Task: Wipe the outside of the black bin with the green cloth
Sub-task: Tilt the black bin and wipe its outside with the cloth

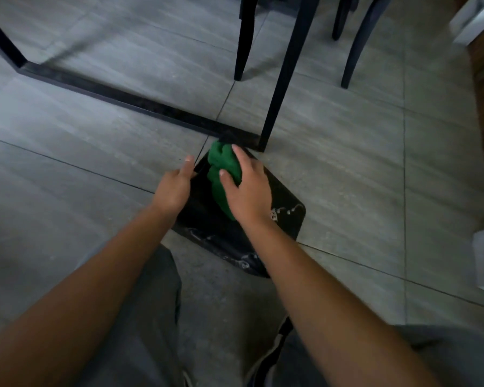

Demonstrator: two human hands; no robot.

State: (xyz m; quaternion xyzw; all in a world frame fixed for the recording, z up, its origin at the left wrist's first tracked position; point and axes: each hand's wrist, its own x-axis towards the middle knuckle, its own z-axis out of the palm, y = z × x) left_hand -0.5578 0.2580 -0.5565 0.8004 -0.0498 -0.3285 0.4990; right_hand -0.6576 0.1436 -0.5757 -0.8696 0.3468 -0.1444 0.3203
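The black bin (287, 202) lies on its side on the grey tiled floor, with a wrinkled bin liner showing at its near rim. A bunched green cloth (221, 169) rests on the bin's upper side. My right hand (248, 188) presses down on the cloth, fingers spread over it. My left hand (173, 188) grips the bin's left edge and steadies it.
A black metal table frame (129, 97) runs along the floor just beyond the bin, and its upright leg (280, 79) stands right behind the cloth. Dark chair legs (242, 46) stand farther back. My grey-trousered knees fill the bottom of the view.
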